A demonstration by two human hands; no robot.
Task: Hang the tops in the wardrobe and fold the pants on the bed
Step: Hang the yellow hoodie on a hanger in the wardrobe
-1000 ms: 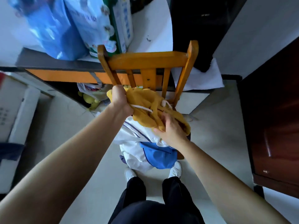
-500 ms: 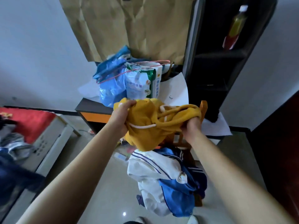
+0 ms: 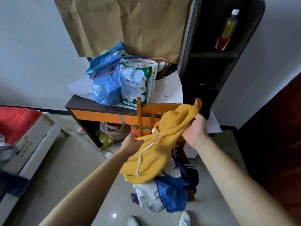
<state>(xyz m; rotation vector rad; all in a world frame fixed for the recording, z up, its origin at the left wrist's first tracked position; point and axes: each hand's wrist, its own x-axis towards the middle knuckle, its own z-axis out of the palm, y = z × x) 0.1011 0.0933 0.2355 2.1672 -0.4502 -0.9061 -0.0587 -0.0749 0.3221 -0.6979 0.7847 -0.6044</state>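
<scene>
Fingers (image 3: 199,118) clutch yellow hoodie (image 3: 154,160): right hand (image 3: 195,130) high, left hand (image 3: 132,143) low.

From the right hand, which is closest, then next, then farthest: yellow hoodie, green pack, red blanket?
1. yellow hoodie, gripped in the right hand.
2. green pack, on the desk ahead.
3. red blanket, far left.

The hoodie (image 3: 153,163) is mustard yellow with a white drawstring (image 3: 146,149). The clothes (image 3: 172,196) beneath are white and blue (one navy-striped). The chair (image 3: 156,105) and drawer fronts (image 3: 97,115) are orange.
</scene>
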